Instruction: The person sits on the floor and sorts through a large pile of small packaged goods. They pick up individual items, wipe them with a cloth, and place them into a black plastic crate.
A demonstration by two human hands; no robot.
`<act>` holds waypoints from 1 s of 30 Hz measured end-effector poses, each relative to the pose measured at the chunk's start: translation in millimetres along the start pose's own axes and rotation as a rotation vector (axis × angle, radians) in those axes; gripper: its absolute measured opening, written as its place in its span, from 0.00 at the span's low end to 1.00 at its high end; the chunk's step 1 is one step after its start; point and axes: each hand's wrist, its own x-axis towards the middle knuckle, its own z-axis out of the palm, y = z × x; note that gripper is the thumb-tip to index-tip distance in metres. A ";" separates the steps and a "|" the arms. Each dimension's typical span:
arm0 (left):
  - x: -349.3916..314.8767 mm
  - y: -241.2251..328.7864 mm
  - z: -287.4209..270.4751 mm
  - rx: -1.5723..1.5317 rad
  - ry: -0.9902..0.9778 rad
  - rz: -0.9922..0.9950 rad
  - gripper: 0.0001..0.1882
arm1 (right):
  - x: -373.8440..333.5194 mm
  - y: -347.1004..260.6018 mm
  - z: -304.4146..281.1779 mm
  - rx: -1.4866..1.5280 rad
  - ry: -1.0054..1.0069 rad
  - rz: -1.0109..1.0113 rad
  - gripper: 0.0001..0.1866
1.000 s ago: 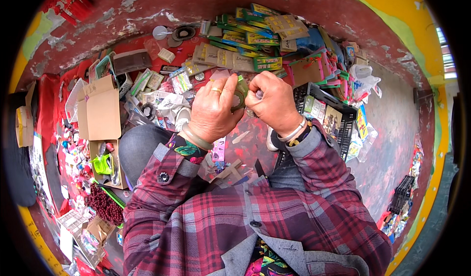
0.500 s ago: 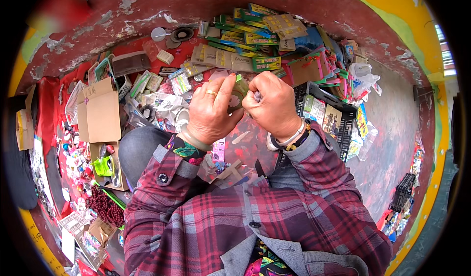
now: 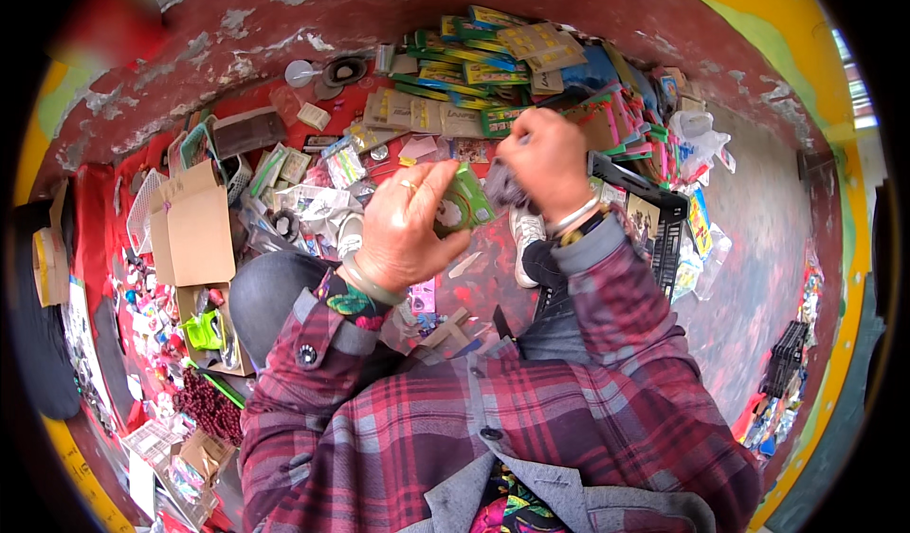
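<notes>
In front of me my left hand point(image 3: 403, 225) grips a small green card or flat packet point(image 3: 466, 197) printed with a picture; my fingers cover its near side. To its right, my right hand point(image 3: 552, 165) is closed on a bunched dark grey cloth point(image 3: 507, 192), which hangs from the fist beside the packet's right edge. Whether the cloth touches the packet I cannot tell. Below both hands are my white shoe point(image 3: 524, 239) and the red, worn floor point(image 3: 474, 301).
A black plastic crate point(image 3: 677, 225) with packets stands by my right leg. Flat green and yellow boxes point(image 3: 493, 70) are piled against the far wall. On the left are an open cardboard box point(image 3: 196, 234), a white basket point(image 3: 142, 212) and dark red beads point(image 3: 204, 405).
My right hand has moved up and to the right, away from the left. More of the green packet and the grey cloth now shows between the hands.
</notes>
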 end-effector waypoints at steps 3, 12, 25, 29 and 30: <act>-3.4 -6.4 2.7 -0.211 0.008 -0.185 0.34 | 12.6 14.5 -23.2 0.376 -0.159 0.209 0.05; -0.6 -13.6 1.4 -0.331 0.053 -0.248 0.36 | -0.9 -17.5 -19.9 1.000 -0.687 0.335 0.15; -3.0 -11.9 11.0 0.016 -0.011 -0.142 0.34 | -11.0 -10.6 -5.9 0.548 -0.515 0.056 0.14; -3.6 -9.5 9.3 0.065 -0.010 -0.043 0.35 | -10.0 -14.1 -11.5 0.612 -0.598 0.187 0.11; -3.5 -9.4 8.5 0.072 -0.008 -0.031 0.36 | -9.1 -15.7 -12.8 0.632 -0.598 0.214 0.10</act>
